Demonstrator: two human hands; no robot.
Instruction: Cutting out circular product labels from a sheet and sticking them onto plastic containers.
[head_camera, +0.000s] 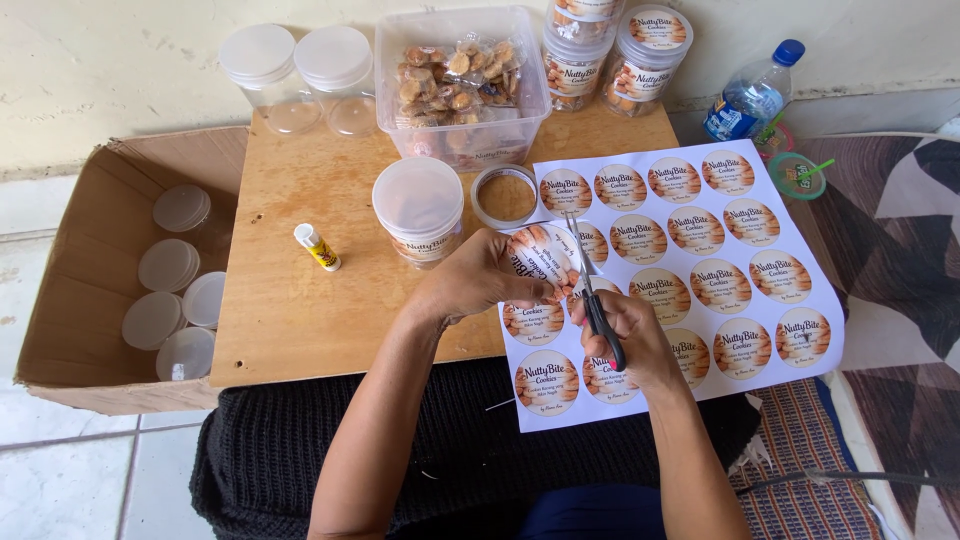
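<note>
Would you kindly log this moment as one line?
left hand: holds round label | right hand: scissors cutting it | label sheet on wooden board

Left hand (478, 278): forearm angled up from lower left, wrist bent, fingers curled inward in a pinch. Right hand (628, 335): forearm rising from lower right, fingers closed in a grip, knuckles up.

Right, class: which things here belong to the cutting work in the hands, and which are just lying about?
In use:
left hand holding a round label
right hand working scissors
sheet of round labels

Lying about:
glue stick
water bottle
box of wrapped cookies
cardboard box of empty jars
tape roll
</note>
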